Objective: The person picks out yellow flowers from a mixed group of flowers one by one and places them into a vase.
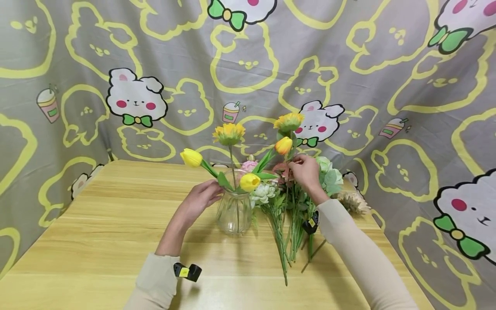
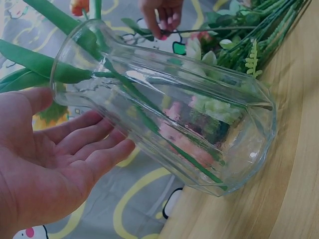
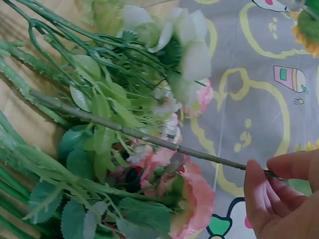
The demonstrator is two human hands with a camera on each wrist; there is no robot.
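Observation:
A clear glass vase (image 1: 235, 217) stands upright on the table, holding yellow tulips (image 1: 192, 158), an orange-tinged tulip (image 1: 283, 145) and a yellow sunflower (image 1: 229, 134). My left hand (image 1: 200, 199) is beside the vase's neck. In the left wrist view its fingers (image 2: 92, 144) are extended along the glass, palm turned toward it, with the thumb near the rim. My right hand (image 1: 306, 173) pinches the thin stem of a second sunflower (image 1: 289, 122) between thumb and fingers, just under the bloom. That stem (image 3: 144, 136) slants down over the other flowers in the right wrist view.
Right of the vase lies a heap of artificial flowers: white blooms (image 1: 263, 192), pale green ones (image 1: 329, 174) and a beige one (image 1: 354, 203). Their green stems (image 1: 280, 241) point toward the table's front. A patterned curtain (image 1: 248, 56) hangs behind the wooden table (image 1: 116, 241).

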